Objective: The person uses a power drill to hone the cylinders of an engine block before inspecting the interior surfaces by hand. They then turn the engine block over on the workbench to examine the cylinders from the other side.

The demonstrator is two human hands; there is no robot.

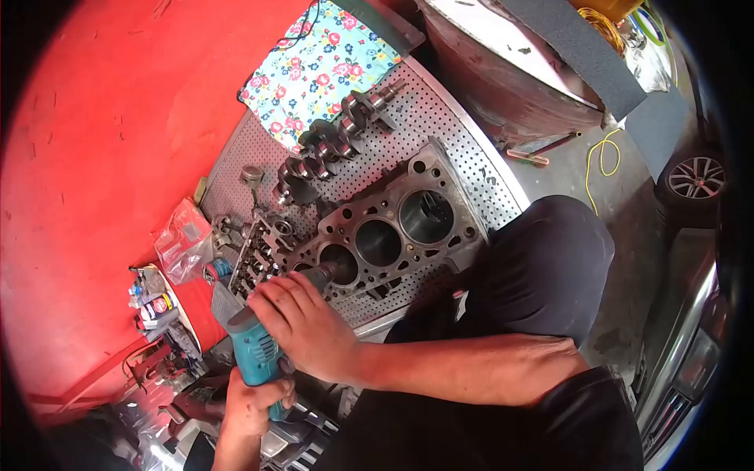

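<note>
My left hand [255,400] is wrapped round the handle of a teal power drill [255,353]. Over the top of its body lies my right hand [306,322], fingers curled across it. The drill's dark front end [320,275] points at a cylinder bore of an engine block [393,206]; what is fitted in the chuck is hard to make out. Several round bores show on the block's flat top face, which lies on a perforated metal bench [452,129].
Behind the block lie a crankshaft [338,145] and a floral cloth [318,74]. A piston with its rod [252,179] and a valve-train assembly [263,251] sit to the left. My bent knee [550,267] is close to the bench's right edge. A yellow cord [593,169] trails on the floor.
</note>
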